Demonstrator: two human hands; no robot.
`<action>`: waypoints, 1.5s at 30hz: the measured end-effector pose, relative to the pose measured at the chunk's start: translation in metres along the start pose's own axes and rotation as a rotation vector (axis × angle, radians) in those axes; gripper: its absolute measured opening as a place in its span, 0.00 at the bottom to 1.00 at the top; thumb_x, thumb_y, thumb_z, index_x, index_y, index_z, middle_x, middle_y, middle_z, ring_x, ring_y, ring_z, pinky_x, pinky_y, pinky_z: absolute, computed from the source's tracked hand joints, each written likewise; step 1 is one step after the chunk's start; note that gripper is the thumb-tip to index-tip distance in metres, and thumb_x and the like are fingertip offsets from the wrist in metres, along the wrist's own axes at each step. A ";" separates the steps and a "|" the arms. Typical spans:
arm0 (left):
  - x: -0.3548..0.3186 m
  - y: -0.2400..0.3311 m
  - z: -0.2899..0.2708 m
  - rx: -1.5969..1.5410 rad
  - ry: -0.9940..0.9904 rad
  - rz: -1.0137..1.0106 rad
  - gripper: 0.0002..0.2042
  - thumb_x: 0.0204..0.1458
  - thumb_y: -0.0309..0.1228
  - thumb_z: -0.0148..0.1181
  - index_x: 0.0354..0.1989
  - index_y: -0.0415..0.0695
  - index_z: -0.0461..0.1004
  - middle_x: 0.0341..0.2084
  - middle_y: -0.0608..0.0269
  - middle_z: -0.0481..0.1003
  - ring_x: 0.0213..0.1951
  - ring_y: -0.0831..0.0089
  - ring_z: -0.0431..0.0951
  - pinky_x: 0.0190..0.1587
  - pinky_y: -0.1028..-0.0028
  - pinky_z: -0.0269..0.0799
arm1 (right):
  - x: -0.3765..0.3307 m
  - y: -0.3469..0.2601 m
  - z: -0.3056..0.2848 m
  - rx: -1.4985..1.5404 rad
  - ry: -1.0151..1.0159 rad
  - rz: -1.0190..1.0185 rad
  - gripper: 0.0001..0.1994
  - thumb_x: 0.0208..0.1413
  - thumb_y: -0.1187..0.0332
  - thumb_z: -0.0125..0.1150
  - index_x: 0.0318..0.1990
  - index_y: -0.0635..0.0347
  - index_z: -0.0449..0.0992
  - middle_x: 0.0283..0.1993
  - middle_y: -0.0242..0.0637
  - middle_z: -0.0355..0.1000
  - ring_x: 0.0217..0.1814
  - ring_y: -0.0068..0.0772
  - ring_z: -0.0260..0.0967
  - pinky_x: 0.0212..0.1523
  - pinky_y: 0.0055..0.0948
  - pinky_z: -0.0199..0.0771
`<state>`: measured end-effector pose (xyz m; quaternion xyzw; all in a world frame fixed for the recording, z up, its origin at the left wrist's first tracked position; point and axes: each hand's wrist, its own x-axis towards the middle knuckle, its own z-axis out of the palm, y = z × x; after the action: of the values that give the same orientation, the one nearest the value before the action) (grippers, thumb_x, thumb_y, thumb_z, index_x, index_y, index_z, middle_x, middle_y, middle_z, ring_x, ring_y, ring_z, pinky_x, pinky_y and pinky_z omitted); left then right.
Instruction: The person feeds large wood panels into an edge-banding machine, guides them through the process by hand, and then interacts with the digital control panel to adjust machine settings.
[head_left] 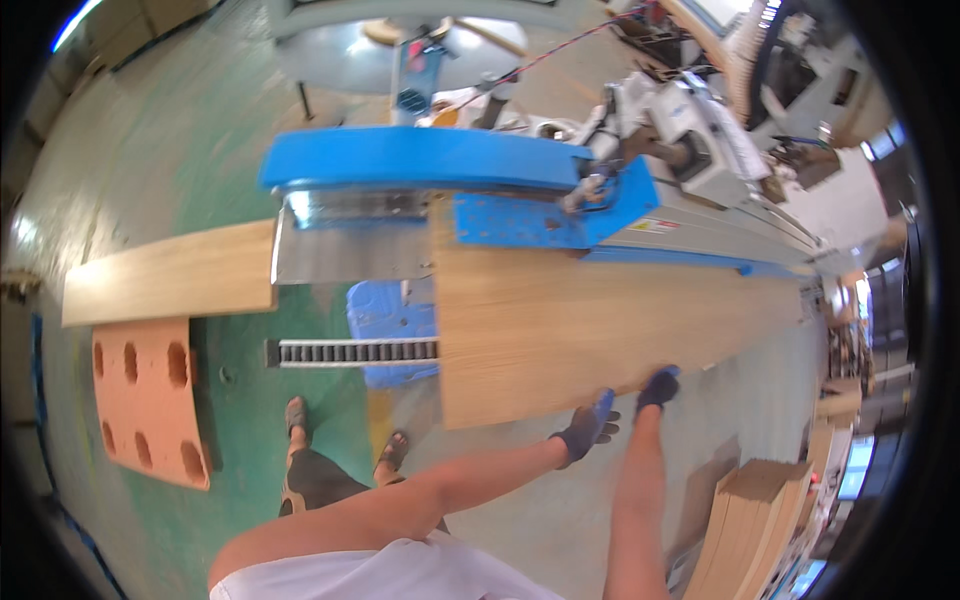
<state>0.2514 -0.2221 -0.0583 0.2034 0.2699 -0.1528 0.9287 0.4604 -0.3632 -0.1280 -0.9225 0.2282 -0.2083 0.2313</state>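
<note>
A long wood-grain board (590,320) lies flat along a machine, its left end sticking out past the machine's blue guard. My left hand (588,430), in a dark glove with blue on it, is at the board's near edge with fingers spread, holding nothing. Farther right, my right hand (657,388), gloved alike, rests at the same edge. Its fingers look laid against the board rather than wrapped round it, though they are partly blurred.
The machine's blue guard (420,160) runs behind the board. A roller support arm (355,353) juts out left over a blue base (375,310). Another board (175,275) and an orange slotted panel (150,400) are at left. Stacked boards (750,520) stand at lower right.
</note>
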 end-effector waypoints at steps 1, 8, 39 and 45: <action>-0.004 -0.004 -0.013 0.109 -0.075 0.075 0.28 0.51 0.57 0.41 0.51 0.47 0.62 0.40 0.61 0.71 0.35 0.68 0.72 0.34 0.69 0.69 | 0.008 0.005 0.003 0.015 0.001 0.027 0.24 0.58 0.53 0.38 0.27 0.66 0.72 0.26 0.47 0.72 0.28 0.42 0.69 0.29 0.38 0.66; -0.115 0.005 -0.293 0.276 0.188 0.087 0.15 0.53 0.41 0.47 0.44 0.46 0.69 0.30 0.67 0.72 0.25 0.78 0.71 0.22 0.77 0.65 | -0.005 0.019 0.016 0.055 0.113 -0.048 0.20 0.56 0.53 0.42 0.34 0.65 0.70 0.32 0.50 0.71 0.34 0.45 0.68 0.35 0.38 0.65; -0.282 0.267 -1.020 -0.646 0.925 0.867 0.22 0.46 0.43 0.60 0.46 0.45 0.67 0.38 0.62 0.73 0.40 0.65 0.73 0.44 0.62 0.71 | -1.009 -0.181 0.355 0.140 -0.849 -0.895 0.36 0.51 0.54 0.51 0.60 0.70 0.46 0.56 0.61 0.55 0.54 0.58 0.59 0.52 0.43 0.61; -0.289 0.218 -1.001 -0.847 0.724 0.949 0.21 0.49 0.38 0.57 0.50 0.45 0.64 0.46 0.63 0.69 0.47 0.67 0.70 0.52 0.66 0.65 | -0.984 -0.115 0.330 0.435 -1.531 -0.042 0.25 0.53 0.58 0.54 0.53 0.65 0.62 0.45 0.37 0.69 0.45 0.30 0.66 0.47 0.28 0.64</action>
<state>-0.3357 0.4784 -0.6040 -0.0402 0.4788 0.4601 0.7466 -0.1368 0.3467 -0.6083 -0.7477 -0.0573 0.4393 0.4947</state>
